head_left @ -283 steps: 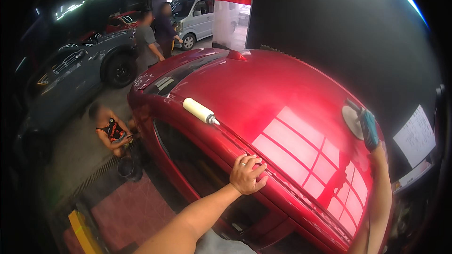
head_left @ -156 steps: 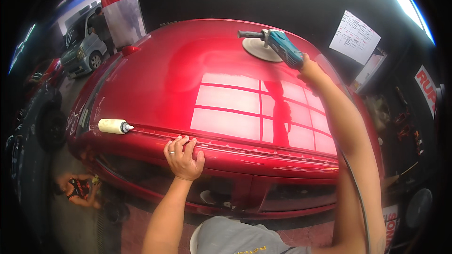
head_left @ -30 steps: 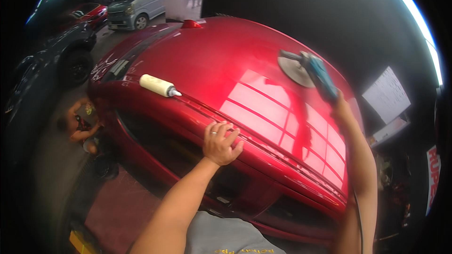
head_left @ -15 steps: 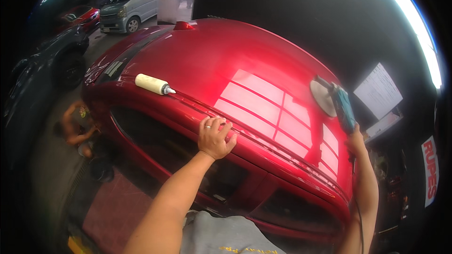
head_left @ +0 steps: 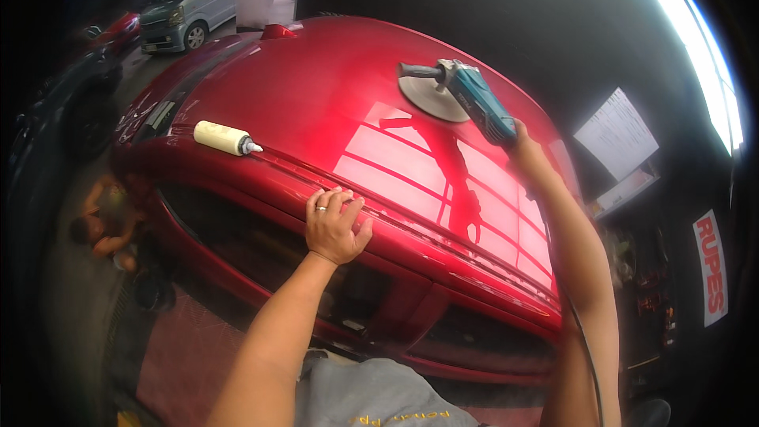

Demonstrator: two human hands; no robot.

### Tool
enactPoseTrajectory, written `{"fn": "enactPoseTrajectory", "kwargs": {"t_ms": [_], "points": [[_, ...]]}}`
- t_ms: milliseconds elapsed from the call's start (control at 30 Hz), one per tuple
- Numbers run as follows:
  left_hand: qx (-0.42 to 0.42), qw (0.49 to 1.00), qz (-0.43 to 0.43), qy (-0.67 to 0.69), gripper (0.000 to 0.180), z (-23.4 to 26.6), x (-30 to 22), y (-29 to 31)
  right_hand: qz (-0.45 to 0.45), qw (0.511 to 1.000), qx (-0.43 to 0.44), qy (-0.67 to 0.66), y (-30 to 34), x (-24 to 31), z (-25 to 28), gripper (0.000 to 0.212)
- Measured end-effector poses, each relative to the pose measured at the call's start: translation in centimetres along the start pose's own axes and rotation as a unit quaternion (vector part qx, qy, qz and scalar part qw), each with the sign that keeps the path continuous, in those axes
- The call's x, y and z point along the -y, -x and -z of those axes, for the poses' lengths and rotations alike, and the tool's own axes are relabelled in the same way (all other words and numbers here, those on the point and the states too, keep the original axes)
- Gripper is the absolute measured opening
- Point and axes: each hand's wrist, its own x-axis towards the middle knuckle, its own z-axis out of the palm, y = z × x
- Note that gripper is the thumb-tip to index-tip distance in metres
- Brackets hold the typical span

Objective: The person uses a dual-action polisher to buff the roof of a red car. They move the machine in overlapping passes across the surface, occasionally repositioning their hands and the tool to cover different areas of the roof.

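A teal and black rotary polisher [head_left: 481, 101] sits at the far part of the glossy red car roof [head_left: 348, 55]. My right hand [head_left: 522, 145] is closed round its rear end, and the cord runs down along my right arm. Its round pale pad [head_left: 433, 101] lies against the roof. My left hand [head_left: 336, 225] rests on the near roof edge, fingers spread over the rail groove, holding nothing. Left of it, a cream squeeze bottle [head_left: 221, 138] with a clear nozzle lies on its side by the groove.
A crouching person [head_left: 107, 225] is beside the car at the left. A grey van [head_left: 186, 4] and dark vehicle [head_left: 71, 111] stand beyond. Paper sheets [head_left: 617, 134] hang on the dark wall at right, near a bright light strip [head_left: 688, 32].
My right hand has swept the polisher leftward and farther away across the roof. My left hand stays on the roof edge. The whole view has shifted slightly.
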Motion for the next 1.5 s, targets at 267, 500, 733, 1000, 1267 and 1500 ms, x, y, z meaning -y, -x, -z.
{"fn": "enactPoseTrajectory", "kwargs": {"t_ms": [267, 500, 733, 1000, 1267, 1500], "points": [[-0.009, 1.000, 0.003, -0.007, 0.040, 0.4, 0.1, -0.1, 0.063, 0.997, 0.045, 0.030, -2.0, 9.5, -1.5, 0.097], [-0.013, 1.000, 0.002, -0.007, 0.041, 0.4, 0.2, 0.2, 0.082, 0.996, 0.032, 0.003, -1.6, 6.5, -1.5, 0.101], [-0.012, 1.000, -0.002, -0.003, 0.040, 0.3, 0.0, 0.1, 0.026, 0.999, -0.023, -0.013, -1.2, -6.5, -0.9, 0.108], [-0.016, 1.000, -0.007, -0.021, 0.037, 0.3, 0.0, -0.1, -0.086, 0.995, -0.054, -0.022, 3.9, -19.4, 1.5, 0.112], [-0.003, 0.999, -0.009, -0.034, 0.039, 0.1, 0.5, 0.3, -0.176, 0.983, -0.050, -0.003, 10.6, -25.0, 3.1, 0.118], [-0.001, 1.000, -0.012, -0.023, 0.040, -0.3, 0.1, 0.3, -0.126, 0.990, -0.063, 0.033, 13.1, -25.5, 2.7, 0.117]]}}
